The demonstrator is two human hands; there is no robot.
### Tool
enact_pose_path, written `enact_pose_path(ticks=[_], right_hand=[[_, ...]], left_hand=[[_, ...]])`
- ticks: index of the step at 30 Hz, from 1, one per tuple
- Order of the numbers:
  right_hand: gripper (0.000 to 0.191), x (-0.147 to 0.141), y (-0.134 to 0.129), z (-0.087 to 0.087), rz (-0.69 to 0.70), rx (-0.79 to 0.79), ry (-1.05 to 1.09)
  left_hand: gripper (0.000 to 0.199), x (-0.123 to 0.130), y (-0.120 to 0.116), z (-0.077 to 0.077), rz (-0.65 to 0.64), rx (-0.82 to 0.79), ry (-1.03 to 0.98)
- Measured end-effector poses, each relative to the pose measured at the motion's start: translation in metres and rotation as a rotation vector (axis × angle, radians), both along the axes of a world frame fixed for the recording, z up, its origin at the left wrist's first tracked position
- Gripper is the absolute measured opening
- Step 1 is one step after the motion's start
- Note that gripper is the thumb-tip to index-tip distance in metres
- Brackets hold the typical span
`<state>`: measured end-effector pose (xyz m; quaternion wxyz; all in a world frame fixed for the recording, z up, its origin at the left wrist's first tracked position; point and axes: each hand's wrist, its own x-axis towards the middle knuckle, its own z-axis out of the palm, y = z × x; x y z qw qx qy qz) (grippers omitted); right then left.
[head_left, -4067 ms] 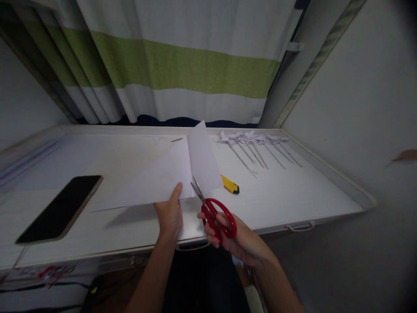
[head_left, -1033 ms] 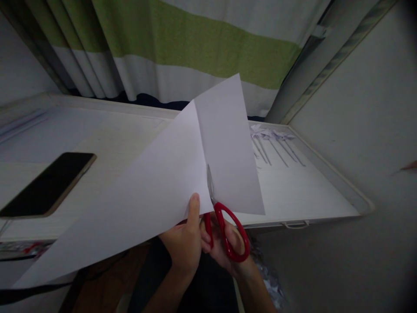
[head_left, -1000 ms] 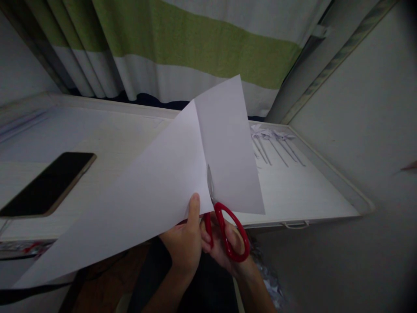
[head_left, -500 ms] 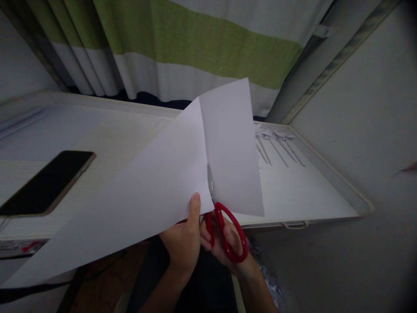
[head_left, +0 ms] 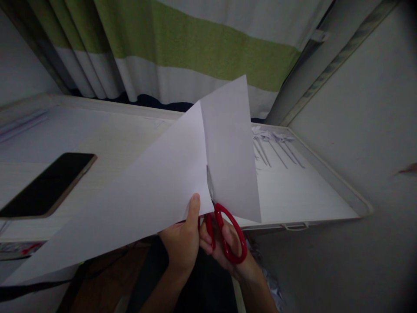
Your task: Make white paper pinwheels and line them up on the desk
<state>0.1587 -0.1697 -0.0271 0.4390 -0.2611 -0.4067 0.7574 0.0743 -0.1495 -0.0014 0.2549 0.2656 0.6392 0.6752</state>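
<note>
Right hand: the right hand (head_left: pixel 224 243) sits nearest the body, fingers threaded through the red loops of the scissors (head_left: pixel 223 226), clenched on the handles; its grip looks mostly drawn together.
Left hand: the left hand (head_left: pixel 182 243) is just beside the right, touching the sheet; its thumb presses on top of the near edge of the white paper (head_left: pixel 156 195), pinching it with fingers hidden beneath.
Key relation: the blades point up and away from the right hand into the sheet, their tips hidden in the slit. The cut line runs on from them, away from the body, toward the paper's far top edge. The right-hand flap tilts up; the larger left part slopes down to the left.
Paper position: held in the air over the near edge of the counter (head_left: pixel 309 195), not resting on it.
In the way: the left thumb lies close beside the blades, left of the cut line.
Left on the counter: a dark phone (head_left: pixel 48 182), well apart from the hands.
Far right: a row of paper pinwheels on sticks (head_left: pixel 276 143), partly hidden behind the flap.
Behind: a green-and-white striped curtain (head_left: pixel 182 52).
</note>
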Motion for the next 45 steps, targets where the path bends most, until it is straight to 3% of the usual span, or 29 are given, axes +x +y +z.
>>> enact_pose_path(ticks=[17,45], right_hand=[[0.035,0.002,-0.002,0.004,0.002,0.04,-0.058],[0.028,0.0,-0.002,0.004,-0.025,0.011,0.048]], left_hand=[[0.026,-0.002,0.0,-0.005,0.001,-0.055,-0.019],[0.022,0.0,0.003,-0.013,-0.047,0.061,-0.129]])
